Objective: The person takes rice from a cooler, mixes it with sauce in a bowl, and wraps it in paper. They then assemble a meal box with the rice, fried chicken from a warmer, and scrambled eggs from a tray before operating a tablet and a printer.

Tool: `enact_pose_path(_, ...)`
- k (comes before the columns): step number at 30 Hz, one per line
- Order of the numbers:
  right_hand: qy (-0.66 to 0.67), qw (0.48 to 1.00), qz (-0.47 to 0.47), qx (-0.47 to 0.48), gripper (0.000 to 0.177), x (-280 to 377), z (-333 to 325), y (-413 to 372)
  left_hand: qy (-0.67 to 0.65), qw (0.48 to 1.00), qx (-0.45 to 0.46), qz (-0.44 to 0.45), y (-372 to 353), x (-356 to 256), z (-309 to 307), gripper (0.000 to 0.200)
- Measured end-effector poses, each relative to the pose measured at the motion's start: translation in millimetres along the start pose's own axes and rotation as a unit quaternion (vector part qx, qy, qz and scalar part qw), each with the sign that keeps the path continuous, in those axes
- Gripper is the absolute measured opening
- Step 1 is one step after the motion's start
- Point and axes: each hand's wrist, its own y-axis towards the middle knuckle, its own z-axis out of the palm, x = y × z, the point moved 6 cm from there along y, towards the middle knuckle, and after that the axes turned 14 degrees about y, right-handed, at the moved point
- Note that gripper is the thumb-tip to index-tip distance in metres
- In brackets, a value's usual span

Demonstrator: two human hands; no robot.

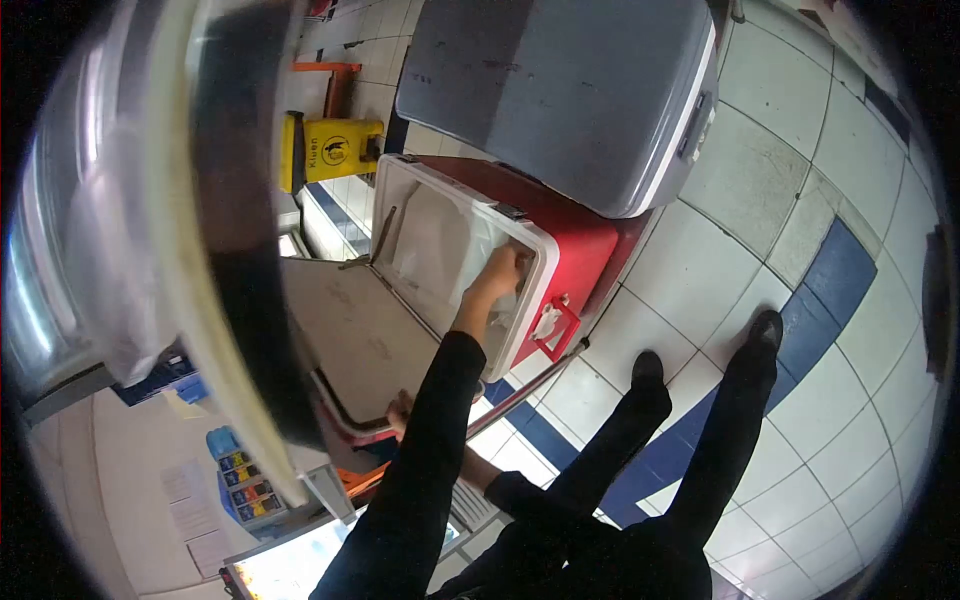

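Note:
A red cooler [590,245] with a white rim lies open, and whitish plastic [465,240] shows inside it. My left hand [497,270] reaches into the cooler near its right-hand wall. Its fingers are curled, and whatever they grip is hidden. Hinged out to the lower left is the cooler's lid [365,335], its pale inner face stained. My right hand [400,412] passes under my left forearm and has its fingers closed over the lid's edge, with part of the hand covered by my left sleeve.
A large grey cooler [560,90] stands behind the red one. A yellow sign [335,150] is at the upper left. A dark, pale-edged panel [230,200] is close on the left. A lit screen [290,562] is at the bottom. White and blue tiles [690,450] surround my feet.

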Motion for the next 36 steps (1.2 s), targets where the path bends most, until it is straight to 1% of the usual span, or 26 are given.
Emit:
enact_pose_path(3, 0.003, 1.0, 0.007, -0.003, 0.045, -7.5, 3.7, 0.3, 0.018, 0.999, -0.015, 0.023, 3.3, -12.8, 9.0, 0.038)
enact_pose_path(4, 0.01, 1.0, 0.013, -0.006, 0.046, -9.7, 3.8, -1.7, 0.038, 0.986, -0.153, 0.056, 11.4, 6.9, 12.4, 0.047)
enact_pose_path(5, 0.015, 1.0, 0.015, -0.006, 0.046, -8.8, 5.8, -1.1, 0.054, 0.991, -0.05, -0.115, 23.8, 49.8, 40.7, 0.067)
enact_pose_path(6, 0.017, 1.0, 0.016, -0.007, 0.047, -9.9, 5.8, -0.7, 0.173, 0.971, -0.048, -0.156, 18.9, 40.2, 31.7, 0.078)
enact_pose_path(7, 0.02, 1.0, 0.021, -0.009, 0.048, -10.5, 4.1, -0.6, 0.291, 0.936, -0.047, -0.194, 11.7, 31.9, 21.7, 0.09)
enact_pose_path(9, 0.021, 1.0, 0.019, -0.012, 0.049, -9.5, -0.2, 1.6, 0.268, 0.944, 0.005, -0.195, 8.2, 46.1, 25.9, 0.098)
enact_pose_path(11, 0.02, 1.0, 0.018, -0.012, 0.051, -7.1, 0.5, 4.0, 0.223, 0.961, -0.002, -0.165, 12.4, 63.7, 35.9, 0.104)
enact_pose_path(12, 0.02, 1.0, 0.02, -0.01, 0.051, -6.5, 1.5, 4.0, 0.185, 0.972, -0.034, -0.137, 16.8, 77.1, 48.3, 0.105)
enact_pose_path(13, 0.017, 1.0, 0.023, -0.007, 0.052, -6.9, 4.4, 2.9, 0.143, 0.981, -0.067, -0.111, 15.0, 71.9, 46.2, 0.107)
enact_pose_path(14, 0.014, 1.0, 0.024, -0.004, 0.053, -8.3, 4.9, 1.5, 0.167, 0.977, -0.067, -0.114, 15.0, 70.5, 44.8, 0.107)
enact_pose_path(17, 0.001, 0.999, 0.034, 0.002, 0.055, -9.1, 6.3, -4.0, 0.103, 0.981, -0.1, -0.131, 12.7, 69.9, 44.5, 0.104)
enact_pose_path(18, -0.005, 0.999, 0.04, 0.002, 0.056, -8.7, 4.1, -6.4, 0.058, 0.98, -0.122, -0.143, 6.0, 69.5, 44.7, 0.102)
enact_pose_path(20, -0.032, 0.998, 0.045, 0.008, 0.058, -1.3, -6.5, -11.1, -0.034, 0.968, -0.182, -0.167, -11.3, 42.8, 14.3, 0.1)
enact_pose_path(21, -0.05, 0.998, 0.049, 0.011, 0.058, 5.2, -15.0, -14.4, -0.13, 0.957, -0.153, -0.208, -16.7, 30.6, -2.2, 0.093)
enact_pose_path(22, -0.069, 0.996, 0.052, 0.014, 0.059, 13.3, -23.8, -18.8, -0.334, 0.895, -0.147, -0.257, -32.0, 20.0, -14.1, 0.088)
enact_pose_path(23, -0.093, 0.994, 0.058, 0.014, 0.06, 22.2, -34.7, -25.0, -0.525, 0.79, -0.135, -0.285, -47.9, 6.4, -22.3, 0.084)
enact_pose_path(24, -0.112, 0.992, 0.062, 0.014, 0.061, 32.0, -45.9, -31.2, -0.606, 0.74, -0.117, -0.267, -74.1, -4.8, -27.8, 0.084)
enact_pose_path(25, -0.129, 0.989, 0.069, 0.018, 0.061, 42.9, -57.5, -39.8, -0.652, 0.71, -0.097, -0.248, -107.1, -18.9, -33.1, 0.084)
enact_pose_path(26, -0.142, 0.987, 0.078, 0.026, 0.062, 54.6, -70.5, -53.2, -0.687, 0.686, -0.077, -0.227, -142.1, -36.2, -34.2, 0.084)
enact_pose_path(28, -0.16, 0.981, 0.102, 0.045, 0.064, 83.2, -100.3, -74.8, -0.727, 0.66, -0.041, -0.183, -202.2, -81.7, -35.1, 0.085)
enact_pose_path(29, -0.164, 0.978, 0.118, 0.055, 0.065, 100.6, -115.4, -82.1, -0.734, 0.662, -0.015, -0.148, -222.7, -109.0, -34.4, 0.085)
enact_pose_path(32, -0.148, 0.971, 0.179, 0.055, 0.067, 157.3, -162.3, -97.3, -0.726, 0.686, 0.011, -0.049, -264.8, -183.0, -58.6, 0.086)
enact_pose_path(35, -0.098, 0.964, 0.246, 0.022, 0.069, 211.9, -188.0, -117.9, -0.687, 0.724, 0.007, 0.06, -308.2, -245.5, -98.6, 0.087)
enact_pose_path(36, -0.062, 0.96, 0.273, 0.002, 0.07, 230.4, -199.5, -131.4, -0.698, 0.7, -0.016, 0.151, -317.8, -263.5, -114.1, 0.083)
